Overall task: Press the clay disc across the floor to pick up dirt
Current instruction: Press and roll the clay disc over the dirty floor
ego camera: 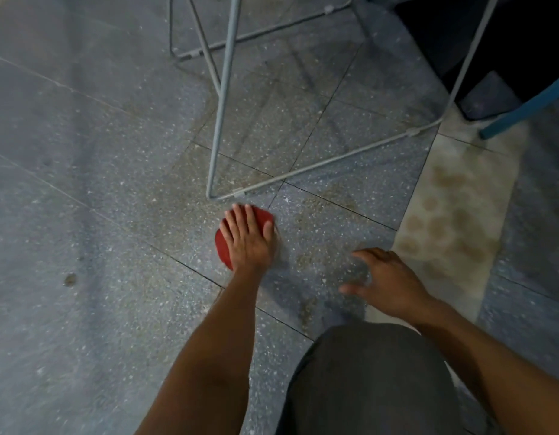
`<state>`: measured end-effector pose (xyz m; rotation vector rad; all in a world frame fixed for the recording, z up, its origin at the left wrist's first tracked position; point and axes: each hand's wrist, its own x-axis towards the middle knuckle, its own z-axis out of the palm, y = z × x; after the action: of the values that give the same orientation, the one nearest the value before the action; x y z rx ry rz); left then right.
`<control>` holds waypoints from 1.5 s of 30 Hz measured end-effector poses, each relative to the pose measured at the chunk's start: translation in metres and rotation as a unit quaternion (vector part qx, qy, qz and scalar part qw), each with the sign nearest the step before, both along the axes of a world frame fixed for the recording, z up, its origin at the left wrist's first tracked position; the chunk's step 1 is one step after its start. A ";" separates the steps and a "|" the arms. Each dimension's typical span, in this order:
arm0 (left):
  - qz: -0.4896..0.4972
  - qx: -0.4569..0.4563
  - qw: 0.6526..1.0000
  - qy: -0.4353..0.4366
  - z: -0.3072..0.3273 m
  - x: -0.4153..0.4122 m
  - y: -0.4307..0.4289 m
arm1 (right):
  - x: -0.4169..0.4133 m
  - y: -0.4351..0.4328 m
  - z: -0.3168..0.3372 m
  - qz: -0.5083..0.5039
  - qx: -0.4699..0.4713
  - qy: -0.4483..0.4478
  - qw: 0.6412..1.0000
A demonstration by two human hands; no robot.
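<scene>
A grey speckled tile floor [83, 183] fills nearly the whole view, crossed by thin dark grout lines and dulled by a brownish film of dirt around the middle. Along the right runs a paler strip of flooring [454, 221] marked with round tan blotches. A frame of thin pale metal legs [221, 98] stands at the far centre, its floor-level bar angling out to the right; its near corner rests just beyond the disc. A blue leg [529, 105] slants down at the far right, beside a dark object in the corner that is too dim to make out. At the near edge, a knee in dark grey cloth [366, 378] rises between the two bare forearms.

The left hand [248, 237] lies palm down and flat on the red clay disc [221, 246], fingers spread and pointing far, covering most of it; red shows at the left edge and past the fingertips. The disc sits on the floor at the centre, in the dirty patch. The right hand [388, 284] is near and to the right, well apart from the disc, fingers loosely spread and holding nothing; whether it touches the floor is unclear.
</scene>
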<state>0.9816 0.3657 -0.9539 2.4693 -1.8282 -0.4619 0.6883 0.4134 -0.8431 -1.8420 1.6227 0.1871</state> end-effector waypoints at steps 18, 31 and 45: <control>-0.117 -0.011 0.993 -0.008 0.000 -0.016 0.077 | -0.033 -0.023 -0.017 -0.047 -0.059 0.012 0.997; -0.452 -0.057 0.889 -0.039 -0.021 -0.073 0.181 | -0.046 -0.024 -0.011 -0.054 -0.087 -0.004 0.995; -0.148 -0.006 0.989 0.019 0.003 -0.122 -0.004 | -0.031 -0.017 -0.015 -0.056 -0.067 -0.025 0.996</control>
<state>0.8592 0.3615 -0.9509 2.1708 -2.1830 -0.5012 0.6570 0.3963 -0.8585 -1.8322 1.7346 -0.0165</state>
